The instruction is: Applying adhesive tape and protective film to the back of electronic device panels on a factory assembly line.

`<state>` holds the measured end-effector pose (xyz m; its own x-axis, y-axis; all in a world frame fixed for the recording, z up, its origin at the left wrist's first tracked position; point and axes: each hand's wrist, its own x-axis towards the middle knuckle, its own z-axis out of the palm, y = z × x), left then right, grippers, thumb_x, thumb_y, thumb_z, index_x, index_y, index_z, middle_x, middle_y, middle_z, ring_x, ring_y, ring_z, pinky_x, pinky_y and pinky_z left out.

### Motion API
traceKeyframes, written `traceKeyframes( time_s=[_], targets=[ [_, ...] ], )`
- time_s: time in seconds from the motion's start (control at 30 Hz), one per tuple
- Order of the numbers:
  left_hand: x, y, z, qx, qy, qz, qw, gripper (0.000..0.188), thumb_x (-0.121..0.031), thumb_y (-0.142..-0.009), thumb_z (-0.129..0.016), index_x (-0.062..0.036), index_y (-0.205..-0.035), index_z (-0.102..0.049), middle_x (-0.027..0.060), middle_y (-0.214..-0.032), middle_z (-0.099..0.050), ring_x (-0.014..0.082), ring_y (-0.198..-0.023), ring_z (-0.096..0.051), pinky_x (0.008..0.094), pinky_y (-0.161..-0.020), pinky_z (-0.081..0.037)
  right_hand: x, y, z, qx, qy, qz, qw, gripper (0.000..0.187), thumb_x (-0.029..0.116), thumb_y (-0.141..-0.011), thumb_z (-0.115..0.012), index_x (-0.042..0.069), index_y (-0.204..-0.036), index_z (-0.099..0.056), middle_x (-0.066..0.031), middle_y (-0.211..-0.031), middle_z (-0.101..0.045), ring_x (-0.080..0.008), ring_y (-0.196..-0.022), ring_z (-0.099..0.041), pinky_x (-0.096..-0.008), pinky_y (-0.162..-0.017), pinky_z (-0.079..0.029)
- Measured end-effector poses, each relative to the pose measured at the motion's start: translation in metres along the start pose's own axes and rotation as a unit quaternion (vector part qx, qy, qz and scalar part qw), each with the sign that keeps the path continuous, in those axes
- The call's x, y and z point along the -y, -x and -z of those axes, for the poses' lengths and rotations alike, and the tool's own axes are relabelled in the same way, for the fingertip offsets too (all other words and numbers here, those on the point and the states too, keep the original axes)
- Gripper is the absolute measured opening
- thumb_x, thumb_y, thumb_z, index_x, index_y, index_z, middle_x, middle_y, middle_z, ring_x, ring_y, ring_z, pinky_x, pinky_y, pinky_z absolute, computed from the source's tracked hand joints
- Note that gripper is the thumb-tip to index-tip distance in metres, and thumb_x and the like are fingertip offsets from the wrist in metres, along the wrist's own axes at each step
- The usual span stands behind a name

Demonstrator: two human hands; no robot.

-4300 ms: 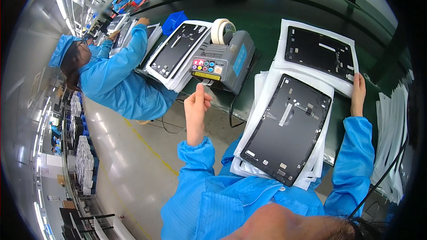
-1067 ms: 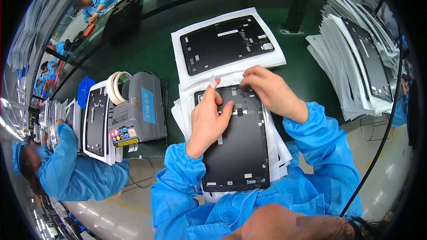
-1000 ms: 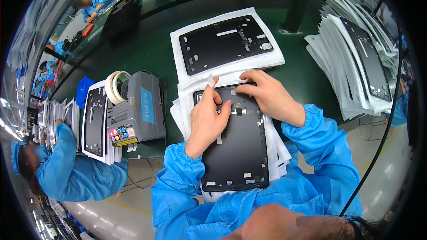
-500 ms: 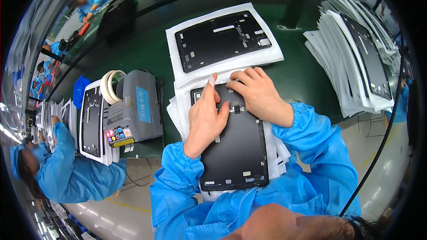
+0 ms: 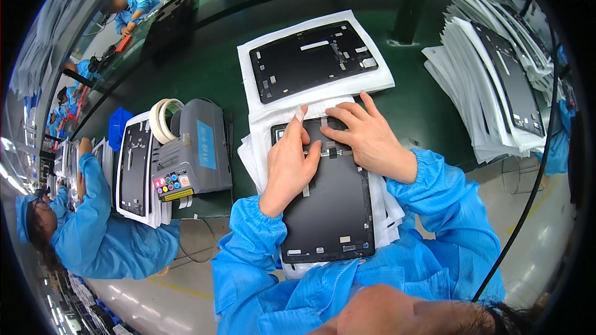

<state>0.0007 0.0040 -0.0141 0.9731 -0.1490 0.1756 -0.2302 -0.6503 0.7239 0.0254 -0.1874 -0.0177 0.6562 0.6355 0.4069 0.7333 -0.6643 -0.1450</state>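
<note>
A black flat device cover [image 5: 329,211], with small pale pads and foil pieces along its edges, lies on white foam sheets [image 5: 253,158] in front of me. My left hand [image 5: 290,166] rests over its far left part, thumb and index finger apart. A small white strip or wrap [image 5: 300,113] is at that index fingertip. My right hand [image 5: 372,139] spreads its fingers over the far edge, with the thumb tip touching the cover. Between the hands, a pale narrow strip [image 5: 323,122] shows at the far edge. Neither hand grips the cover.
A second black cover [image 5: 310,62] lies on white foam beyond. At left stand a grey tape dispenser [image 5: 202,149], cream tape rolls [image 5: 162,121], a blue bin [image 5: 118,129] and another cover [image 5: 134,167]. Stacked foam-separated covers [image 5: 484,87] are at right. A co-worker [image 5: 112,223] sits left.
My right hand has spread its fingers more; its index finger has lifted away and its thumb now presses on the cover. The left hand stays nearly in place. The view has shifted slightly.
</note>
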Motion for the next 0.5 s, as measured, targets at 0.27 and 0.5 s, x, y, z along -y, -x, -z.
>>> traceKeyframes(
  time_s=[0.27,0.5],
  targets=[
    [-0.002,0.0,0.0,0.027,0.181,-0.061,0.981,0.031,0.004,-0.084,-0.06,-0.0009,-0.114,-0.063,0.0018,-0.075,-0.047,0.0073,-0.06,-0.044,0.0234,-0.053,-0.035,-0.013,-0.005,0.03,-0.081,-0.401,-0.107,0.906,0.029,0.006,-0.079,-0.067,0.001,-0.107,-0.066,-0.0143,-0.111,-0.061,-0.0278,-0.104,-0.059,-0.0404,-0.098,-0.044],
    [-0.002,0.0,0.0,0.053,0.153,-0.12,0.98,0.022,0.002,-0.083,-0.063,-0.0019,-0.104,-0.068,0.0046,-0.072,-0.05,0.0111,-0.058,-0.047,0.0264,-0.053,-0.037,-0.003,-0.015,0.03,-0.074,-0.399,-0.096,0.909,0.016,0.012,-0.078,-0.073,-0.001,-0.086,-0.069,-0.0098,-0.082,-0.069,-0.0231,-0.081,-0.063,-0.033,-0.074,-0.049]
  ],
)
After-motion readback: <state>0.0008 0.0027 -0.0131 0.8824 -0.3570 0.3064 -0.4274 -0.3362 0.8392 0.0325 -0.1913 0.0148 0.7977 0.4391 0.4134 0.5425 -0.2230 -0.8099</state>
